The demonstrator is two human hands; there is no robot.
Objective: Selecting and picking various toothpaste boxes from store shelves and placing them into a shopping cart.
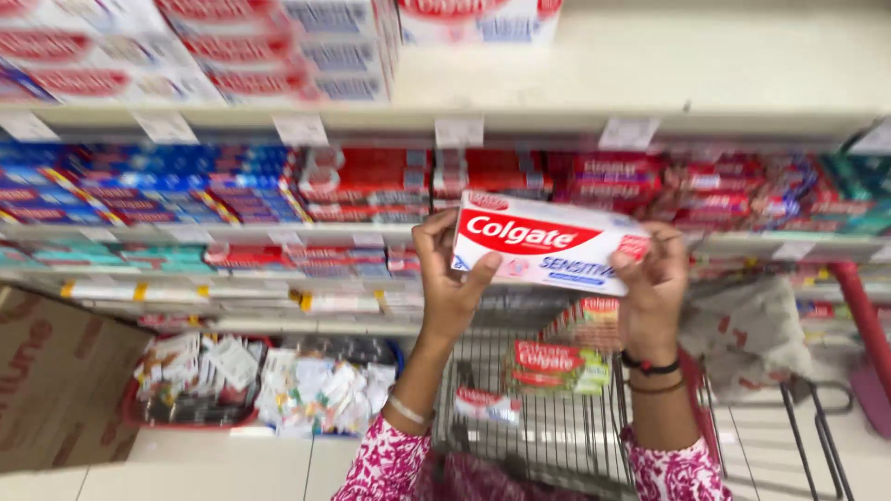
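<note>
Left hand (447,283) and right hand (652,288) gripping the ends of a white-and-red toothpaste box (548,243), held level above a wire shopping cart (557,436), green toothpaste boxes (557,366) inside, stocked shelves (371,186) behind

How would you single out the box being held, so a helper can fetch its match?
Start at the wire cart below the shelves. Above it, the left hand and right hand hold a long white toothpaste box by its ends. Unlike the green-trimmed boxes in the cart, it has a red banner and blue lettering.
</note>
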